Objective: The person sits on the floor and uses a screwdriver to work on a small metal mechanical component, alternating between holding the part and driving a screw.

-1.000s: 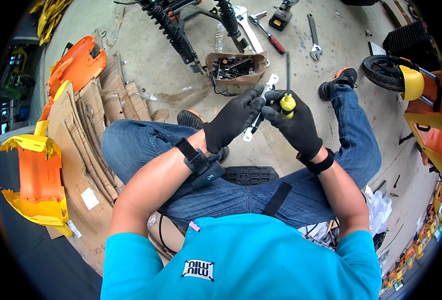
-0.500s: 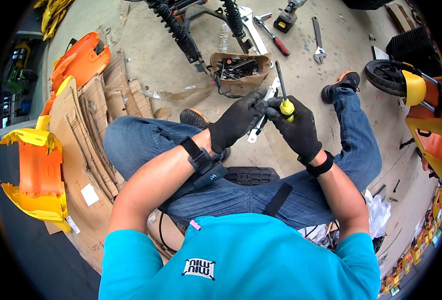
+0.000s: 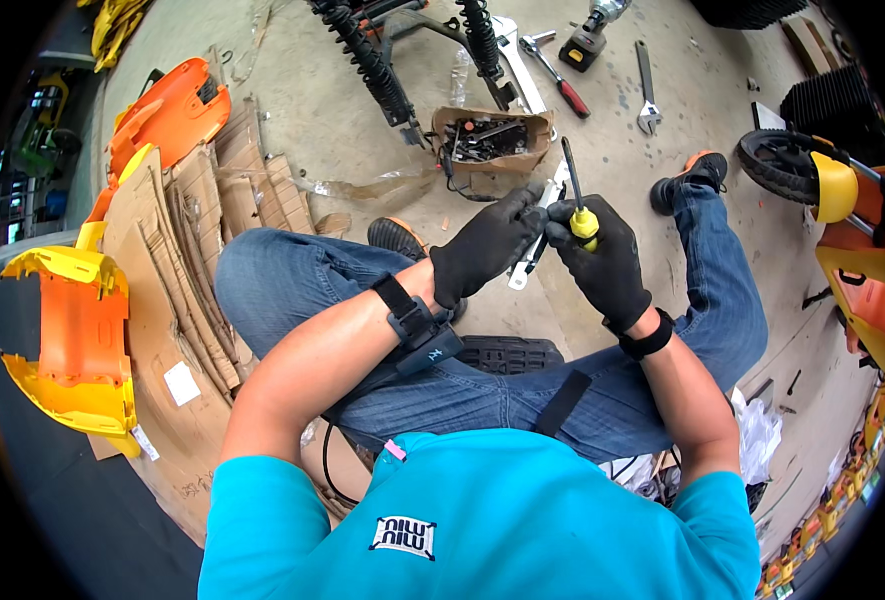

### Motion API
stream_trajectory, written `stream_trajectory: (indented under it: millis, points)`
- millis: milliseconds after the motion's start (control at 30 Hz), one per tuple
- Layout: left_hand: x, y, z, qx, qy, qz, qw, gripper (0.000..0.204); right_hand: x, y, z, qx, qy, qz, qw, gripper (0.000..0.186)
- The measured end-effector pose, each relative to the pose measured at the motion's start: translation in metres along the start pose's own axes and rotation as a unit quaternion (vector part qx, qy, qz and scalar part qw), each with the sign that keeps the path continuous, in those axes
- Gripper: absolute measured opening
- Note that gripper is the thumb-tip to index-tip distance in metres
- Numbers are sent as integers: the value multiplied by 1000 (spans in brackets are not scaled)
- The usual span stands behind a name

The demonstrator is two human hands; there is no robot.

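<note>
Both my hands wear black gloves and are held close together over the floor between my legs. My left hand (image 3: 487, 245) is closed on a narrow white metal bracket (image 3: 521, 275), whose ends stick out above and below the fingers. A dark strip runs along the bracket's side, partly hidden by the glove. In my right hand (image 3: 607, 258) is a screwdriver with a yellow handle (image 3: 583, 224); its dark shaft (image 3: 572, 172) points up and away from me. The right fingertips are near the bracket; whether they touch it I cannot tell.
Beyond my hands stands an open cardboard box (image 3: 522, 146) of small hardware, near black shock absorbers (image 3: 367, 70). An adjustable wrench (image 3: 646, 88), a red-handled ratchet (image 3: 557, 80) and a cordless power tool (image 3: 587, 42) lie farther off. Flattened cardboard (image 3: 157, 290) and orange-yellow panels (image 3: 82, 335) are left.
The whole view has shifted slightly, with things appearing a little lower and to the right. Both hands keep their grip on the bracket and screwdriver.
</note>
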State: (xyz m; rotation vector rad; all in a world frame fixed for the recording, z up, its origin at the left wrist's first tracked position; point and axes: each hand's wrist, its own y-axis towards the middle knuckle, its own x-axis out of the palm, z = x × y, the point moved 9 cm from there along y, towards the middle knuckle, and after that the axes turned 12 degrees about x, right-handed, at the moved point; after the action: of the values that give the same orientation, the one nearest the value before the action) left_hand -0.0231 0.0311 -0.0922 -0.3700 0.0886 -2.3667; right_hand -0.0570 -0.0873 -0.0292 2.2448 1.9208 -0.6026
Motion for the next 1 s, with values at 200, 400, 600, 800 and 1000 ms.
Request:
stream_trajectory:
  millis: [200, 400, 600, 800, 1000]
  points:
    - [-1, -1, 5, 5, 40, -6, 999, 57, 1, 0, 0, 27, 5, -22, 999, 18]
    - [-3, -1, -9, -19, 13, -5, 1000, 54, 4, 2, 2, 51, 70, -51, 995, 17]
    - [-1, -6, 4, -86, -65, 35, 994, 60, 5, 2, 15, 42, 27, -52, 997, 18]
    - [-4, -8, 19, -71, -174, 28, 982, 58, -3, 4, 17, 112, 104, -34, 988, 17]
    - [-36, 6, 59, 278, 439, 125, 845, 30, -20, 25, 68, 212, 142, -19, 967, 19]
